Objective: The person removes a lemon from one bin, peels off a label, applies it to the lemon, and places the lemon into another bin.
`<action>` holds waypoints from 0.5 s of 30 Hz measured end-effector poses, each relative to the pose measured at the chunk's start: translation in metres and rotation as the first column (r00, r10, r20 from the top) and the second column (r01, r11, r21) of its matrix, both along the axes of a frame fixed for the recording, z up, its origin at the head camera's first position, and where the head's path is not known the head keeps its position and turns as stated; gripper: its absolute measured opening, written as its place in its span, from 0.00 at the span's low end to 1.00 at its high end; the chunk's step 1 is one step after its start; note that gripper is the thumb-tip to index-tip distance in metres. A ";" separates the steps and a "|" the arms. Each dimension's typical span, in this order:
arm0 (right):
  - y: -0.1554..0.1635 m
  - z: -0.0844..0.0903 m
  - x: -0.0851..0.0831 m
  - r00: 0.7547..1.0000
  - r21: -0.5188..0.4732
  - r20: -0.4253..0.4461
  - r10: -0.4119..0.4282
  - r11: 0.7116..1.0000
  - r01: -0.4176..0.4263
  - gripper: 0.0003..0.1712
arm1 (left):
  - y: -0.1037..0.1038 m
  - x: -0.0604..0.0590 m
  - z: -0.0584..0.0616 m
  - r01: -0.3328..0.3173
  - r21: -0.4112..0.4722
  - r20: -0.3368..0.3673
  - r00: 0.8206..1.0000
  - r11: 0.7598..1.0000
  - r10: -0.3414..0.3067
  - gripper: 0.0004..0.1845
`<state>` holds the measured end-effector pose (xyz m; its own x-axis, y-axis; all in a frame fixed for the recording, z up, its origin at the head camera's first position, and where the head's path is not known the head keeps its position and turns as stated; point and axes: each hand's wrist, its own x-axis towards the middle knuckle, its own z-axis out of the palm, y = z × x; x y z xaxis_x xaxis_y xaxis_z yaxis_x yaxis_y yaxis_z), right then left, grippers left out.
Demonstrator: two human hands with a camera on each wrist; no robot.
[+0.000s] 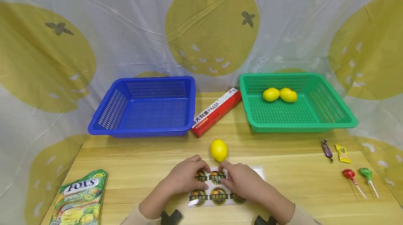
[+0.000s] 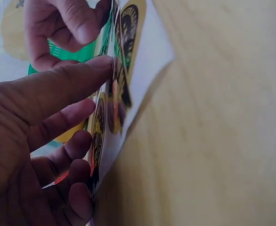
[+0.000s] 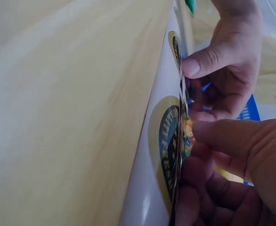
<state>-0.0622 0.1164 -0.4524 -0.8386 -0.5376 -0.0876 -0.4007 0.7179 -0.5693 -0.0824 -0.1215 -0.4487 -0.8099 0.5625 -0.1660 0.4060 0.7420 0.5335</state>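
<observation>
A white sheet of round fruit stickers (image 1: 218, 196) lies on the wooden table in front of me, the stickers black and gold with Chinese lettering. My left hand (image 1: 186, 175) rests on the sheet's left part, thumb and index apart around a sticker; in the left wrist view its thumb (image 2: 77, 82) presses the sheet. At the upper middle, my right hand (image 1: 244, 181) pinches the edge of a sticker (image 3: 188, 136) between thumb and index finger. Just beyond the fingertips sits a yellow lemon (image 1: 219, 150).
A blue basket (image 1: 143, 133) stands back left. At back right, a green basket (image 1: 302, 125) holds two lemons (image 1: 279, 95). A red pasta box (image 1: 217, 113) leans between them. Wrapped candies (image 1: 327, 150) and lollipops (image 1: 349, 174) lie at right, a green Fox's bag (image 1: 80, 197) at left.
</observation>
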 end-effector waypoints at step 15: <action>0.006 0.017 -0.007 0.973 -0.221 0.218 -0.076 0.967 0.125 0.05 | 0.001 0.001 0.002 -0.026 0.018 0.034 0.999 1.000 0.025 0.21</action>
<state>-0.0695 0.1220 -0.4358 -0.8661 -0.4778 -0.1470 -0.1900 0.5867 -0.7872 -0.0819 -0.1207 -0.4464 -0.8180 0.5453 -0.1831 0.3688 0.7415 0.5606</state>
